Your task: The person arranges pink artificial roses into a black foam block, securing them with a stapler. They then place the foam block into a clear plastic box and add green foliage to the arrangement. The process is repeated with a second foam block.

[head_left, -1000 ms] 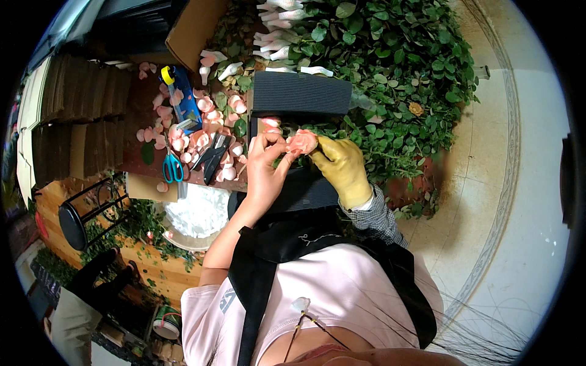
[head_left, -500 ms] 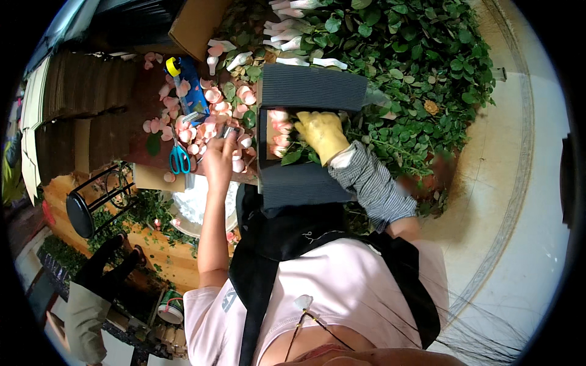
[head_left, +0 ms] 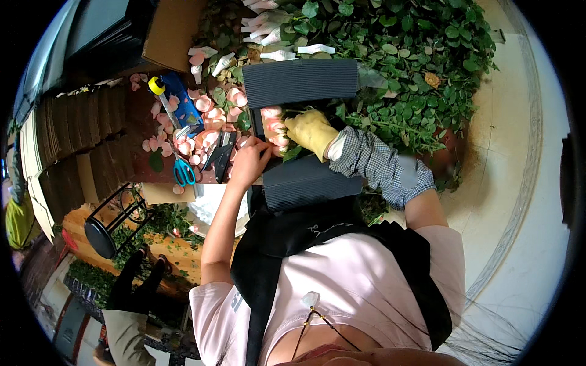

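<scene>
I am leaning over the workbench (head_left: 131, 131) with my bare left hand (head_left: 247, 163) curled, its fingertips pinching at the near edge of the pink roses (head_left: 274, 128), while my right hand (head_left: 311, 131) in its yellow glove is closing around the same bunch from the other side — how tightly the glove is pressing I cannot tell, since the fingers are folding under. The roses are lying in the gap between two dark ribbed sheets (head_left: 299, 82), one beyond the blooms and one nearer my chest, at the right end of the bench, just beside the big heap of green leaves (head_left: 415, 67). Loose pink petals (head_left: 204, 122) are lying scattered over the middle of the bench, with blue-handled scissors (head_left: 183, 172) at its near edge and a black tool (head_left: 221, 154) just beside my left hand. I judge the blooms are soft, so too hard a squeeze could bruise them or shake more petals off — and the bare hand is the one at risk from any thorns. The scissors are sitting close to the edge; a careless elbow could knock them down.
</scene>
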Demonstrator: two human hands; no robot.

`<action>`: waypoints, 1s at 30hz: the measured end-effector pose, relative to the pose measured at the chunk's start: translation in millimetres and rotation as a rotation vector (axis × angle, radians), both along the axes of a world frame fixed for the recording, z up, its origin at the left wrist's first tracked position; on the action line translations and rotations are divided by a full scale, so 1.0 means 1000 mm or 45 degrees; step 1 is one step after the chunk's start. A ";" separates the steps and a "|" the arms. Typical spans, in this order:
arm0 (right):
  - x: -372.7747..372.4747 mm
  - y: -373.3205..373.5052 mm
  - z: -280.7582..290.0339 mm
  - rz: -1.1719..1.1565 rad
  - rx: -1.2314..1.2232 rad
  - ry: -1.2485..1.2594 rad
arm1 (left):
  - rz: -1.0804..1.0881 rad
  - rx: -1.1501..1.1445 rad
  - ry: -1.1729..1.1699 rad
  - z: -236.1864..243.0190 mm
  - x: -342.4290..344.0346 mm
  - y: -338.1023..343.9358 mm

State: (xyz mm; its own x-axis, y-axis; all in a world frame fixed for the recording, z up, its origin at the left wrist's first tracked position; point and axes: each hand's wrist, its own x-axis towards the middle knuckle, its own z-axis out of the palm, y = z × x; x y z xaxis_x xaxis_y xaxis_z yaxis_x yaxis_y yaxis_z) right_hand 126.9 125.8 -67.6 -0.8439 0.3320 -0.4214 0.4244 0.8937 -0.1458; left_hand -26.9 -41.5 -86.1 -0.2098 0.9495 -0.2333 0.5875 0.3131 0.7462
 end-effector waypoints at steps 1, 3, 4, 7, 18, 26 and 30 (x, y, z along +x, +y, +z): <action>0.004 -0.001 -0.003 0.059 0.000 0.074 | 0.010 -0.012 -0.051 -0.002 -0.001 -0.004; 0.005 -0.002 0.006 0.119 -0.015 0.107 | 0.032 -0.025 -0.161 -0.005 -0.002 -0.009; 0.003 -0.002 0.010 0.118 -0.034 0.073 | 0.020 -0.032 -0.164 -0.006 -0.004 -0.011; 0.006 -0.005 -0.001 0.165 0.042 0.076 | -0.036 0.016 -0.108 0.007 -0.006 -0.006; -0.001 0.001 0.011 0.134 -0.029 0.036 | -0.050 0.250 0.302 0.012 -0.012 0.012; -0.005 0.009 0.017 0.135 -0.149 -0.052 | 0.182 0.177 -0.006 -0.007 0.010 0.027; -0.008 0.007 0.028 0.107 -0.142 -0.184 | 0.136 0.211 -0.001 0.002 0.016 0.026</action>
State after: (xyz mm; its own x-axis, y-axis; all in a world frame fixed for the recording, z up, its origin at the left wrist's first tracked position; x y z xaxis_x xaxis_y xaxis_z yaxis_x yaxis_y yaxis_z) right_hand 119.2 132.9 -39.9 -0.7947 0.2077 -0.5704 0.3730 0.9084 -0.1888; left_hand -11.2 -15.4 -84.2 -0.3114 0.9473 -0.0756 0.5571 0.2465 0.7930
